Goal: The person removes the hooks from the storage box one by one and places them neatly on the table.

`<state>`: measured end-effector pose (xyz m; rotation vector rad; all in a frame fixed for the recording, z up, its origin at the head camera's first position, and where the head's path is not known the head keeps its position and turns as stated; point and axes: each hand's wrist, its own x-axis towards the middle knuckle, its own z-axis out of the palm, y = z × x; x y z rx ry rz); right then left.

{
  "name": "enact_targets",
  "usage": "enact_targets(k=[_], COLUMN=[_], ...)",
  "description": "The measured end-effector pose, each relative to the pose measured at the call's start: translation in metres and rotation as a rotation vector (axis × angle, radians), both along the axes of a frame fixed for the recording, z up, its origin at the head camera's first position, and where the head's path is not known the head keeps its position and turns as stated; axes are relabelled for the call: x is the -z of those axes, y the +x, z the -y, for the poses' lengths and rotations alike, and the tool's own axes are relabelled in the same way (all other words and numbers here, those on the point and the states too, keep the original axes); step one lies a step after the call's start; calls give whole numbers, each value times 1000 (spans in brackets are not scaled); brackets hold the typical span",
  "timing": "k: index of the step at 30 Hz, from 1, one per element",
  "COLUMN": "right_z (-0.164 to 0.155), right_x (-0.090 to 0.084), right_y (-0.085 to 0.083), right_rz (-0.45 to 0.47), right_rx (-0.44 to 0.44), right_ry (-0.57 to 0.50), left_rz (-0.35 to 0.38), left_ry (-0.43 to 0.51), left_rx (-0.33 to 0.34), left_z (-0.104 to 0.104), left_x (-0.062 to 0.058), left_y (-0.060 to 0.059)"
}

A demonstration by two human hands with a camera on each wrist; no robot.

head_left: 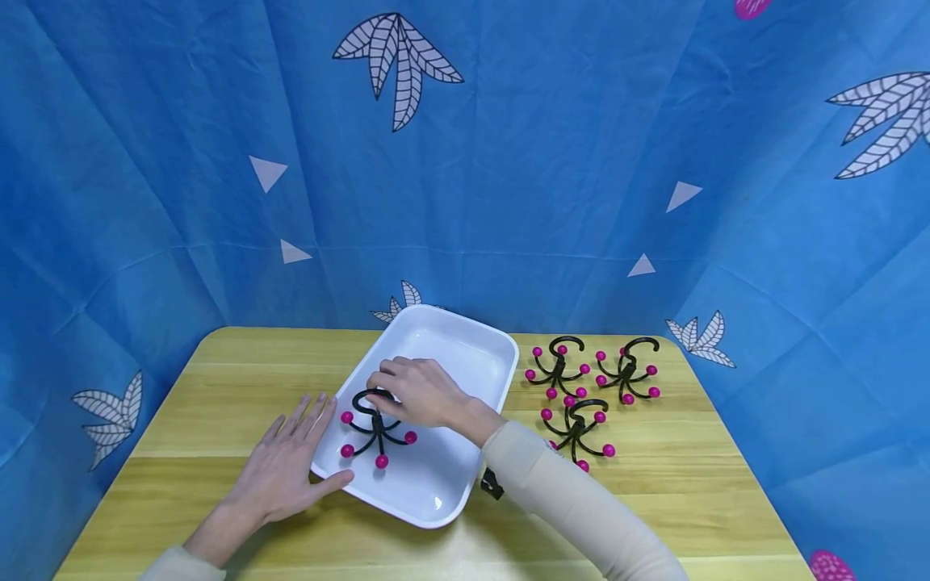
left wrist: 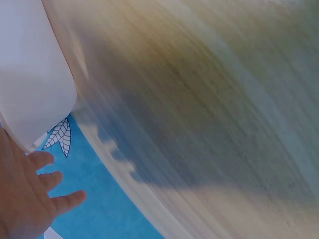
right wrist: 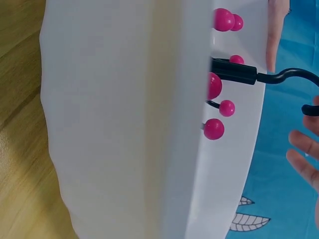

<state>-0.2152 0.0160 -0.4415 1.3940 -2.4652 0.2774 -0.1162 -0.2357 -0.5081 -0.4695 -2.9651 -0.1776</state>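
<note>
Inside the white tray (head_left: pixel 465 347), a black hook rack (head_left: pixel 377 426) with pink ball tips stands with its curved hook upward. My right hand (head_left: pixel 421 393) holds the end of that hook, fingers bent around it. In the right wrist view, the hook's end meets the fingers (right wrist: pixel 305 144) at the right edge, while the tray wall hides part of the rack. My left hand (head_left: pixel 286 468) lies with fingers spread against the tray's left side, thumb by its near rim. The left wrist view shows the fingers of the left hand (left wrist: pixel 22 194) straight beside the tray.
To the tray's right, three similar black hook racks stand on the wooden table (head_left: pixel 676 500): one at the back (head_left: pixel 558 371), one farther right (head_left: pixel 627 371), one nearer (head_left: pixel 576 432). A blue patterned cloth (head_left: pixel 552 161) hangs behind and along both sides.
</note>
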Motion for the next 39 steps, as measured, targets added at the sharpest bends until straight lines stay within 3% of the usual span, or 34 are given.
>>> enact_targets(k=[11, 17, 24, 39], right_z=[-11, -20, -34, -73], right_x=[-8, -12, -18, -29], right_y=[4, 5, 6, 16], right_rz=[-17, -60, -113, -125], right_rx=[-11, -8, 7, 66], right_ry=[-26, -93, -173, -235], left_rz=[-3, -8, -15, -7], left_ry=[-1, 3, 12, 10], left_rx=[0, 1, 11, 16], left_z=[-1, -1, 0, 1], left_x=[0, 0, 0, -1], left_y=[0, 1, 0, 2])
